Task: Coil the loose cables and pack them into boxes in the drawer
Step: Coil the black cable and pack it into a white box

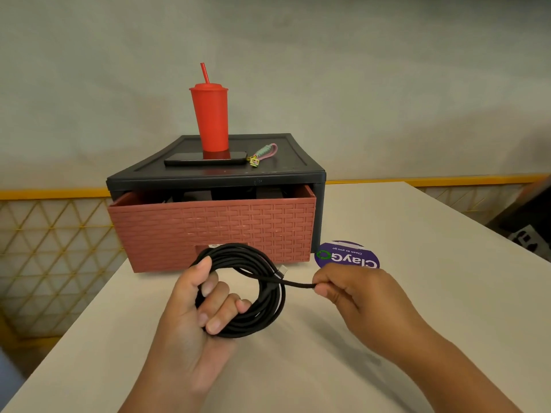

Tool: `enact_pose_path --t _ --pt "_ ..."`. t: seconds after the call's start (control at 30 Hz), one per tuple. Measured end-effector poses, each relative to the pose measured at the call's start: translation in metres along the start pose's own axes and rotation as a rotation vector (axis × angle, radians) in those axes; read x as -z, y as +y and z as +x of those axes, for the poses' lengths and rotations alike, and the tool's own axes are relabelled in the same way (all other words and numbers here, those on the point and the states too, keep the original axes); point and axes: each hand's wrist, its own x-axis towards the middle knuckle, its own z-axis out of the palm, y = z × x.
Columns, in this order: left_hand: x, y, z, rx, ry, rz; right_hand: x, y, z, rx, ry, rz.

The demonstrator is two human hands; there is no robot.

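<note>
A black braided cable (262, 296) is wound into a round coil in front of the drawer unit. My left hand (193, 317) grips the coil's left side, thumb over the top and fingers through the loop. My right hand (354, 296) pinches the cable's free end, drawn taut to the right of the coil. A silver connector (282, 269) shows at the coil's upper right. Behind stands the reddish woven drawer (214, 231), pulled partly out of its black frame (319, 180). Dark boxes (198, 195) show inside, mostly hidden.
On the unit's top stand a red tumbler (210, 117) with a straw, a black phone (205, 158) and a small keychain (264, 155). A purple round sticker (347, 254) lies on the white table (417, 239). The table's left edge drops to a yellow lattice (53, 248).
</note>
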Motion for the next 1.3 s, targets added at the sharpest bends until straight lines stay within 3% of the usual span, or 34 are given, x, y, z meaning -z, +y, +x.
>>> enact_pose_path --t 0.07,0.13,0.23,0.37,0.47,0.6,0.83,0.97,1.3 --pt "-0.003 -0.003 -0.002 0.017 -0.037 -0.035 -0.01 0.004 -0.001 0.034 0.095 -0.207" --pt "-0.006 -0.006 -0.004 0.036 -0.064 -0.071 -0.019 -0.003 0.0 -0.053 0.158 -0.172" --pt "-0.008 -0.01 -0.003 0.067 -0.081 -0.119 -0.026 -0.019 0.0 -0.39 0.197 0.461" --pt "-0.011 -0.016 -0.002 0.114 -0.08 -0.036 -0.022 -0.032 0.002 -0.522 0.333 1.089" --pt "-0.016 -0.02 -0.002 0.107 -0.004 0.096 -0.02 -0.035 0.003 -0.609 0.347 1.406" --pt "-0.018 -0.02 -0.001 0.071 0.096 0.223 -0.021 -0.033 0.004 -0.691 0.374 1.63" --pt "-0.01 -0.022 0.01 0.141 0.169 0.259 -0.019 -0.031 0.006 -0.662 0.347 1.666" --pt "-0.021 -0.015 -0.002 0.082 0.07 0.145 -0.023 -0.031 0.005 -0.715 0.302 1.645" --pt "-0.022 -0.013 -0.012 0.084 -0.032 0.202 -0.034 -0.035 -0.001 -0.748 0.159 1.476"
